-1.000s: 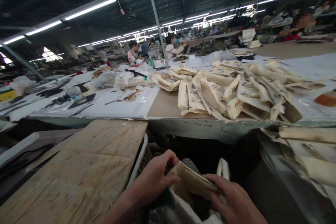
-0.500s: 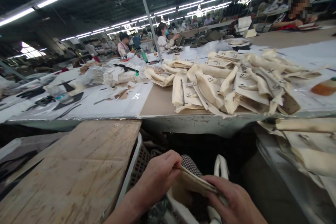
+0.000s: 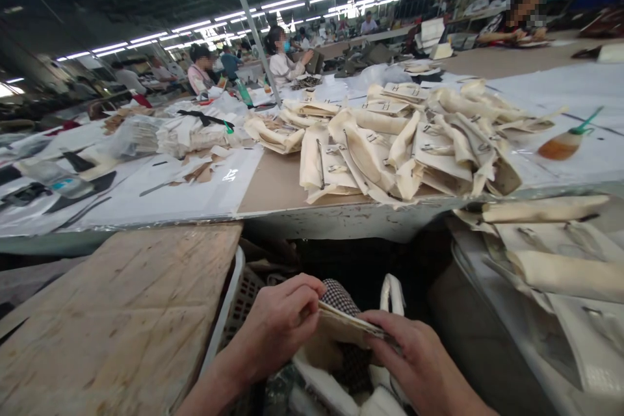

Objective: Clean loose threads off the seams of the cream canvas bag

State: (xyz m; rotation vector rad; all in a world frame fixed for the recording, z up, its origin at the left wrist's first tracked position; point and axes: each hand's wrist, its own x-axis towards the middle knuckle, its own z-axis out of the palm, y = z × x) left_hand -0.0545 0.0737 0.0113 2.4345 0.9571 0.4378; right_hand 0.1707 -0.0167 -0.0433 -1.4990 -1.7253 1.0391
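Note:
In my lap is a cream, partly made bag (image 3: 341,324), its open edge turned up towards me. My left hand (image 3: 283,315) pinches the left end of that edge, fingers curled over it. The right end is gripped by my right hand (image 3: 412,348), thumb on top and fingers underneath. A white loop handle (image 3: 392,294) stands up behind the right hand. Lower parts of the bag are partly hidden by my hands and the frame's bottom. Checked cloth (image 3: 340,296) shows behind the edge.
Cream bag pieces with metal fittings lie heaped (image 3: 390,149) on the worktable (image 3: 277,175). More cream pieces (image 3: 550,240) are stacked at right. A worn board (image 3: 121,318) and a plastic basket (image 3: 238,302) stand at left. An amber glue bottle (image 3: 560,145) lies on the table. Several people work beyond.
The camera view has swung a little to the right, so the table and heap sit further left. Both hands keep their hold on the bag's edge.

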